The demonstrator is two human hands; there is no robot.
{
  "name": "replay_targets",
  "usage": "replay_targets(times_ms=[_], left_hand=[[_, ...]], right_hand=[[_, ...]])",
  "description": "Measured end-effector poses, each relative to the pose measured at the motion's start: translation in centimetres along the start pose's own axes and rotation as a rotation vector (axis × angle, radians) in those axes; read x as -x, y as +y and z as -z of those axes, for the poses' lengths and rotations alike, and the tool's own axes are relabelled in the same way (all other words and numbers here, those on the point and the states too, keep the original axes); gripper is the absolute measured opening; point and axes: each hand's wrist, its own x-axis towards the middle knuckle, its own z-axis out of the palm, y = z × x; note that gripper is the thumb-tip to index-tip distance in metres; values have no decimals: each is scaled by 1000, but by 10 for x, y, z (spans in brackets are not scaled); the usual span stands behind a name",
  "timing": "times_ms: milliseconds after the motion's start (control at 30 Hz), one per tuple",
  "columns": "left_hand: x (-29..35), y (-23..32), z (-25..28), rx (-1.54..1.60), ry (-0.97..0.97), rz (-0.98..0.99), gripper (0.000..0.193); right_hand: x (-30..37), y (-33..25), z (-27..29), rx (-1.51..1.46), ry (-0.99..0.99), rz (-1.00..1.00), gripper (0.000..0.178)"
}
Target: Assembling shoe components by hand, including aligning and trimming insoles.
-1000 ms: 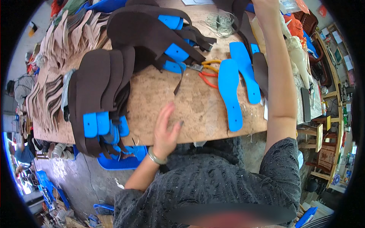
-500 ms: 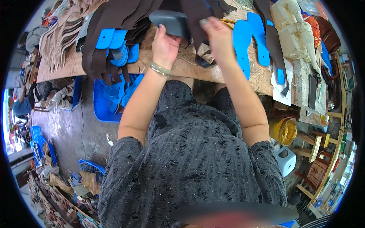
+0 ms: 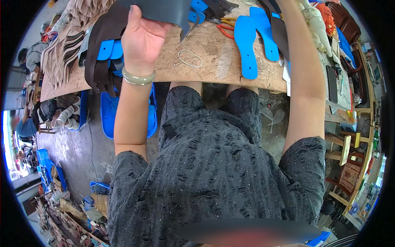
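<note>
My left hand [image 3: 143, 41] is palm up at the far side of the table, its thumb raised and its fingers passing under a dark grey sheet piece [image 3: 166, 12], which looks like shoe leather. That piece runs up past the top edge. My right forearm [image 3: 306, 70] reaches far forward on the right; its hand lies beyond the top of the picture. Between the arms rest a blue insole [image 3: 246, 47] and a second blue insole [image 3: 264, 35]. Pliers with red handles [image 3: 225, 31] and a yellow-handled tool [image 3: 228, 20] lie beside them.
Dark brown strips [image 3: 96, 74] with blue end pieces [image 3: 110, 49] hang over the table's [image 3: 177, 76] left edge, near a beige strip stack [image 3: 61, 53]. A pale cord loop [image 3: 190, 58] lies in the middle. Below stands a blue bin [image 3: 108, 119]. A wooden frame chair [image 3: 352, 173] is at right.
My left hand moved left and forward with the dark grey piece. My right hand swung right and forward out of the picture, away from the dark strip it was at.
</note>
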Motion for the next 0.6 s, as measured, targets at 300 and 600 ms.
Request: replay_targets(times_ms=[300,600], left_hand=[[32,-15,40,281,-201,232,48],[132,-34,107,-377,547,74,27]], right_hand=[[198,-152,-63,-1227,-719,-548,41],[221,-108,-32,194,-495,-464,49]])
